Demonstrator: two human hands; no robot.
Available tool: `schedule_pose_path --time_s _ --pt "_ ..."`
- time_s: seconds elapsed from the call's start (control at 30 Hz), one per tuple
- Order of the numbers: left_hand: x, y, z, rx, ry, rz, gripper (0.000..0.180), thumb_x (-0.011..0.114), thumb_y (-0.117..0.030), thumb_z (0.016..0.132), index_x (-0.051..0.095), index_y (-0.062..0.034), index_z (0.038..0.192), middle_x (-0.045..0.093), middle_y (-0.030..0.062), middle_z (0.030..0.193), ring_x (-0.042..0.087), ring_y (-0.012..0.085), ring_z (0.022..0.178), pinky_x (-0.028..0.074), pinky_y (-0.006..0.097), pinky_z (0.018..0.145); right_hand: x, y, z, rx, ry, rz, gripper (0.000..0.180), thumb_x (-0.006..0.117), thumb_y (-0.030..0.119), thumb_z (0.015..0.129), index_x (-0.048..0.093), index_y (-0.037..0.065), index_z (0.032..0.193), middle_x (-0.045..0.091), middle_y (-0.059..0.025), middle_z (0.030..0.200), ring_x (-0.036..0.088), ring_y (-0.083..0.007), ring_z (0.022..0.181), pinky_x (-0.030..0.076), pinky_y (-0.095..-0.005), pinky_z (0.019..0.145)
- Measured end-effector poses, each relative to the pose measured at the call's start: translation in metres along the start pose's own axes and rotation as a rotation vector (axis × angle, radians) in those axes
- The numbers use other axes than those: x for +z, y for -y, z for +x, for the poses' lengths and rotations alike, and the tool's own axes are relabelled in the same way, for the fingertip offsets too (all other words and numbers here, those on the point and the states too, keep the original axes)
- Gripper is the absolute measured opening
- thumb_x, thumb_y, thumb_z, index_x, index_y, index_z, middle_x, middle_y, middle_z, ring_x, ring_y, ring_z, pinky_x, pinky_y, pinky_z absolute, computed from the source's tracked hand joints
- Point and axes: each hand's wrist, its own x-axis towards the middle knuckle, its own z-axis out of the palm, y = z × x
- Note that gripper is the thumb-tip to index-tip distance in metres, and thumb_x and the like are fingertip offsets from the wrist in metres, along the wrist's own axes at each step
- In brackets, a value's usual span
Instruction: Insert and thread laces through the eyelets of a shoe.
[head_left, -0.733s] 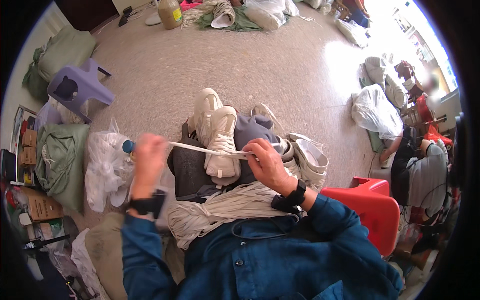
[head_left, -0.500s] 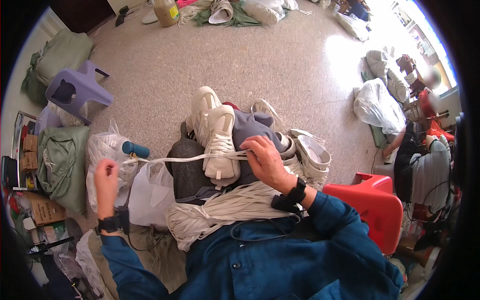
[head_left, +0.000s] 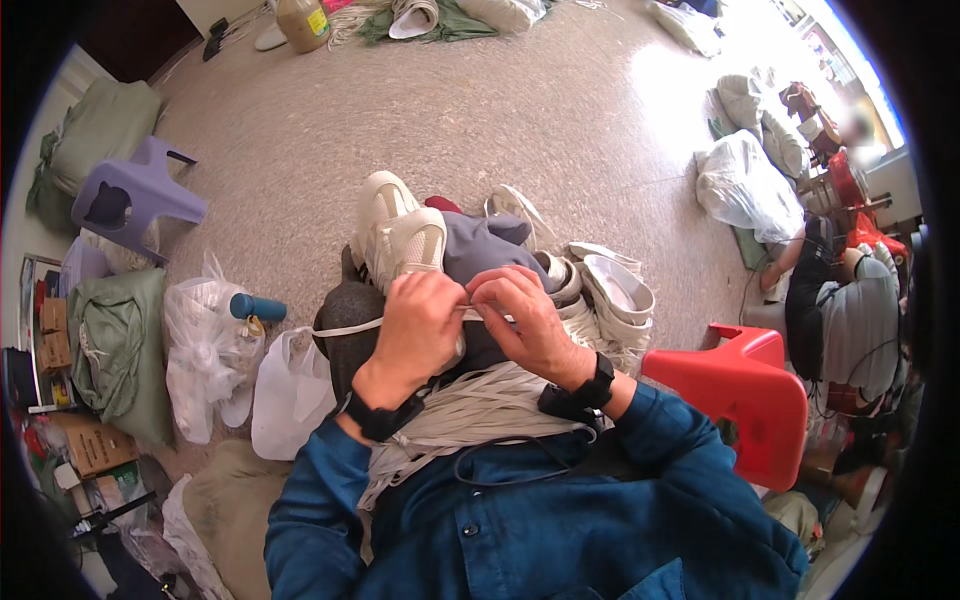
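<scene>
My left hand [head_left: 422,318] and my right hand [head_left: 518,312] meet over a cream sneaker [head_left: 420,240], fingertips nearly touching. Both are closed in a pinch on a flat off-white shoelace [head_left: 350,328], which runs out to the left past my left hand. The hands hide most of that sneaker's laces and its near end. Another cream sneaker [head_left: 384,200] leans against its far left side. A dark rounded form [head_left: 345,308] lies under the shoelace. Across my lap rests a thick bundle of off-white laces [head_left: 465,405].
Several light shoes [head_left: 620,290] lie right of my knees, beside a red stool [head_left: 740,390]. On the left are a white plastic bag [head_left: 295,400], a blue bottle [head_left: 258,307], a purple stool [head_left: 145,200] and a green sack [head_left: 120,340]. Another person [head_left: 850,300] sits far right.
My left hand has come in from the far left to meet my right hand at the sneaker. The shoelace is no longer stretched out between them.
</scene>
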Motion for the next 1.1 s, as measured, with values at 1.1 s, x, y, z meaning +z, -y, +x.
schedule_pose_path --time_s 1.1 --pt "-0.04 0.008 -0.034 -0.157 -0.278 -0.202 0.015 0.068 0.004 0.082 0.063 -0.0056 0.092 0.064 0.0029 0.08 0.063 0.0209 0.073 0.053 0.039 0.086 0.043 -0.012 0.021 0.038 0.063 0.03 0.008 0.066 0.01 0.082 0.063 0.006 0.088 0.065 -0.0102 0.083 0.064 -0.032 0.079 0.045 -0.0415 0.071"
